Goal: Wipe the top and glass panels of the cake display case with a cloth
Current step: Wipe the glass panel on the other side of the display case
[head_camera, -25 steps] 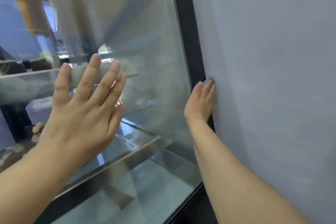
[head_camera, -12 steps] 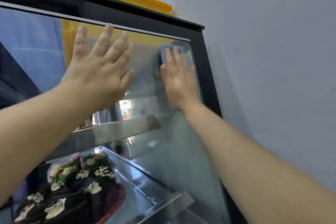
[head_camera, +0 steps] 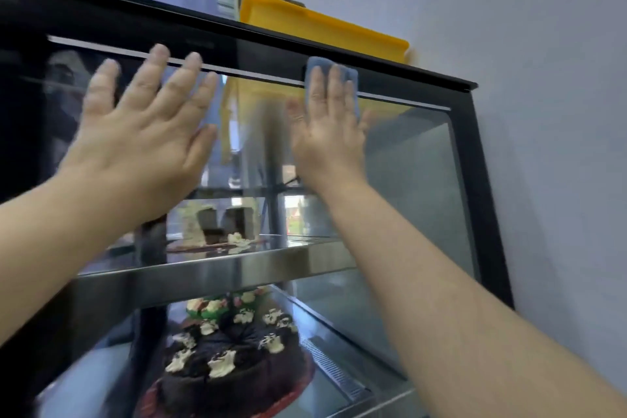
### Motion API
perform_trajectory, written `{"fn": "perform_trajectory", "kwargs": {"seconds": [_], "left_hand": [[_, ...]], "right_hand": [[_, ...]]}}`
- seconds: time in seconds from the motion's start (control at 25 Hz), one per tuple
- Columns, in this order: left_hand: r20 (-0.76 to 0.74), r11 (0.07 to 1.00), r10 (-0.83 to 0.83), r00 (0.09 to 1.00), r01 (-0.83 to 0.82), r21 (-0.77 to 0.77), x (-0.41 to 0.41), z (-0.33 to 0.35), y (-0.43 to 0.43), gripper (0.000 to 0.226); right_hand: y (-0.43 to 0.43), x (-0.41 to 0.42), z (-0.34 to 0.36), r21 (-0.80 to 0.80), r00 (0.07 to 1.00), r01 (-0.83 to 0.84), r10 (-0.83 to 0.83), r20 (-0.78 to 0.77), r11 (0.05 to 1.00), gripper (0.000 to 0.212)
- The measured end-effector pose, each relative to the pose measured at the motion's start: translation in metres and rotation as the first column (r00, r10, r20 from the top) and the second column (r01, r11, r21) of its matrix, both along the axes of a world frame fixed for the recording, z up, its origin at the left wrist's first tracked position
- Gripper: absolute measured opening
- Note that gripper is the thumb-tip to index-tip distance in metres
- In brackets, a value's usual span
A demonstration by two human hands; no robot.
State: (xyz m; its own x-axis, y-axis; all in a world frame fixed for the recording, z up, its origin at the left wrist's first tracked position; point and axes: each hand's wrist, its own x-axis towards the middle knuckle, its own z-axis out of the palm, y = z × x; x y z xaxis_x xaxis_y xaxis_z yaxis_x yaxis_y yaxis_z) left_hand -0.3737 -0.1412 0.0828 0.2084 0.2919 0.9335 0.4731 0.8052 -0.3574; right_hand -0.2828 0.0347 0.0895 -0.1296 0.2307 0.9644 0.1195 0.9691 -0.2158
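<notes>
Compared with half a second ago, the right hand (head_camera: 327, 136) and its blue cloth (head_camera: 352, 77) sit higher and farther from the case's right frame. The cloth now covers the silver strip along the top edge of the front glass panel (head_camera: 417, 180). The fingers lie straight, pressing the cloth flat. The left hand (head_camera: 142, 132) stays spread flat on the glass. There are two hands, one cloth, one yellow bin (head_camera: 322, 27) on top, one metal shelf (head_camera: 220, 271), and one chocolate cake (head_camera: 234, 360) beneath it.
</notes>
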Motion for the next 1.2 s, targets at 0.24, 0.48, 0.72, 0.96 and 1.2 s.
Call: {"fn": "perform_trajectory", "kwargs": {"seconds": [0.24, 0.48, 0.72, 0.96, 1.2], "left_hand": [[0.222, 0.984, -0.104, 0.969, 0.067, 0.164, -0.032, 0.000, -0.134, 0.055], [0.290, 0.955, -0.223, 0.931, 0.149, 0.258, 0.036, -0.026, -0.116, 0.034], [0.554, 0.942, -0.276, 0.785, 0.106, 0.318, 0.053, -0.009, -0.068, 0.042], [0.515, 0.426, -0.857, 0.025, 0.599, 0.678, 0.087, -0.068, -0.062, 0.022], [0.315, 0.016, -0.704, -0.637, 0.429, 0.903, 0.095, -0.191, 0.021, 0.020]], "right_hand": [[-0.173, -0.043, -0.060, 0.212, 0.969, -0.237, 0.215, 0.122, 0.948, 0.059], [-0.124, 0.013, -0.018, 0.010, 0.873, -0.487, 0.486, 0.040, 0.873, 0.037], [-0.116, 0.015, -0.009, -0.160, 0.969, -0.116, 0.147, 0.197, 0.980, 0.039], [-0.106, 0.056, -0.078, -0.484, 0.425, -0.827, 0.882, -0.203, 0.287, 0.014], [-0.057, 0.070, -0.217, -0.568, 0.262, -0.790, 0.712, -0.651, -0.229, 0.066]]}}
